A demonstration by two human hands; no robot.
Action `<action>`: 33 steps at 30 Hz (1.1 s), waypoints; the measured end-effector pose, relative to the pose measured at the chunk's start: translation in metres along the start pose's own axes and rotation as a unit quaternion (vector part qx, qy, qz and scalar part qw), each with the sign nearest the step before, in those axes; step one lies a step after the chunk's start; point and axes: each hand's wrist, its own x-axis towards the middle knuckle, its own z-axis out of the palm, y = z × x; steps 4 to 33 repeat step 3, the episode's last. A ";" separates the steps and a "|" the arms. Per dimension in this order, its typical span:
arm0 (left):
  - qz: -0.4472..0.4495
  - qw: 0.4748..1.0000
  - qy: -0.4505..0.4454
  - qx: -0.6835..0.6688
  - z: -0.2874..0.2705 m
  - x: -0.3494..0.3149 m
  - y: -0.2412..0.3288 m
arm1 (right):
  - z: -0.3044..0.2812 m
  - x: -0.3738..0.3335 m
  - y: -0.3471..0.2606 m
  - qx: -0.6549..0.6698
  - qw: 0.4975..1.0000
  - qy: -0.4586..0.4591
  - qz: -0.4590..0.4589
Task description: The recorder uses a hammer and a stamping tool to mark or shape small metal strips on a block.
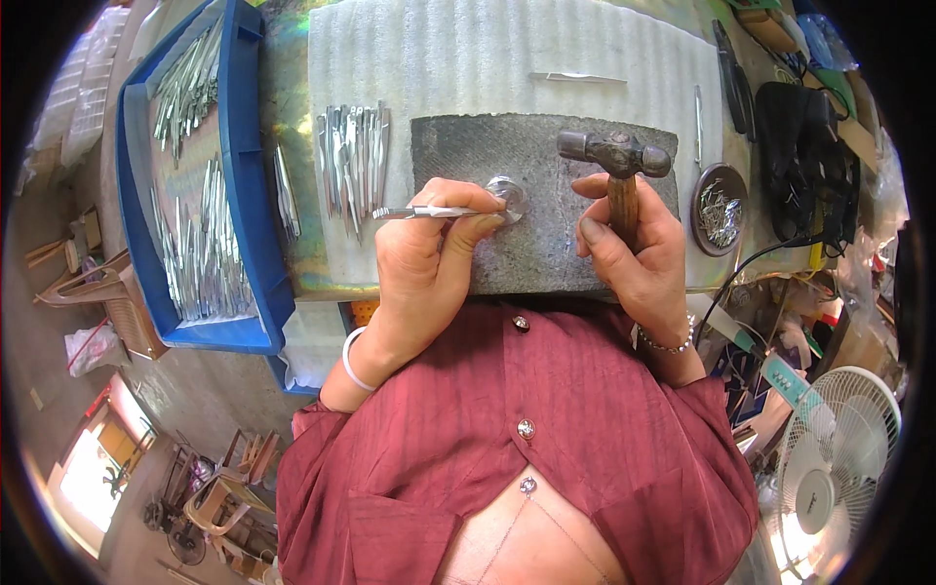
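Between thumb and fingers, my left hand (426, 244) pinches a slim silvery pair of tweezers (429, 212). Its tip end meets a small round shiny metal block (509, 198) on a dark grey mat (546, 253). My right hand (639, 244) is wrapped round the wooden handle of a ball-peen hammer (616, 154). The hammer's steel head is up over the mat, to the right of the block and apart from it. A row of similar tweezers (351, 161) lies left of the mat on white foam sheeting (429, 58).
At the left stands a blue tray (244, 175) of many slim metal pieces. A lone pair of tweezers (583, 78) lies beyond the mat. To the right are a round dish (720, 210) of small metal bits, dark pliers (733, 83), a black cable and a fan (834, 468).
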 end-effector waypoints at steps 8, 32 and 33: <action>-0.007 1.000 0.008 0.004 0.001 -0.001 0.000 | -0.004 -0.001 -0.001 -0.020 0.999 -0.014 0.030; -0.007 1.000 0.008 0.004 0.001 -0.001 0.000 | -0.004 -0.001 -0.001 -0.020 0.999 -0.014 0.030; -0.007 1.000 0.008 0.004 0.001 -0.001 0.000 | -0.004 -0.001 -0.001 -0.020 0.999 -0.014 0.030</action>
